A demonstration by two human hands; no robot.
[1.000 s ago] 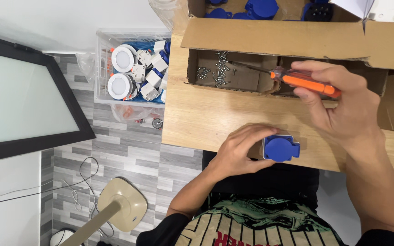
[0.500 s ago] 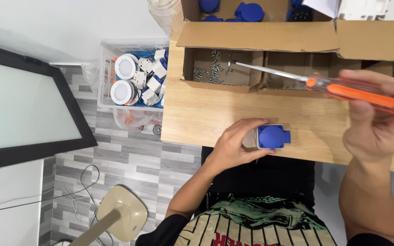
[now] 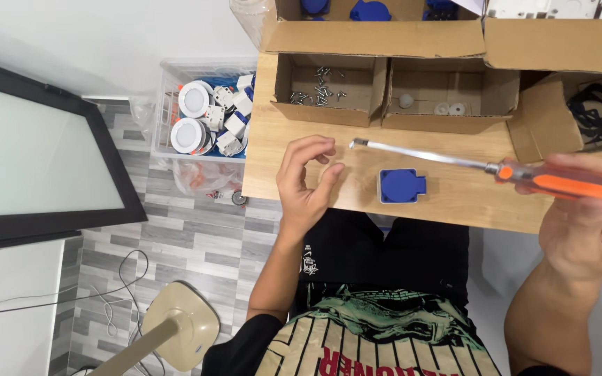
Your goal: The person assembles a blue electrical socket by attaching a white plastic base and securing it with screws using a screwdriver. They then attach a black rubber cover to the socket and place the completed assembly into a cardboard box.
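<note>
Orange stands out first in the head view: the handle of a screwdriver (image 3: 524, 170) gripped in the right hand (image 3: 587, 223), fingers wrapped round it, with the long metal shaft reaching leftward so its tip hangs over the wooden table (image 3: 454, 202). A second ago that hand held the tool up by the cardboard boxes; since then it has swung out to the right and the blade now points across the work. The bigger change is on the other side: the left hand (image 3: 304, 181), which had been clamped over the blue socket (image 3: 402, 185), has come off it and now hovers just beside it, empty, fingers loosely curled and part open. So the socket is free and fully in sight, lying flat near the table's front edge, between the two hands and just under the shaft. It looks like a squarish blue block on a pale base, with a round recess in its top face. Behind it sit an open box of screws (image 3: 325, 83) and another box with small white parts (image 3: 444, 94).
</note>
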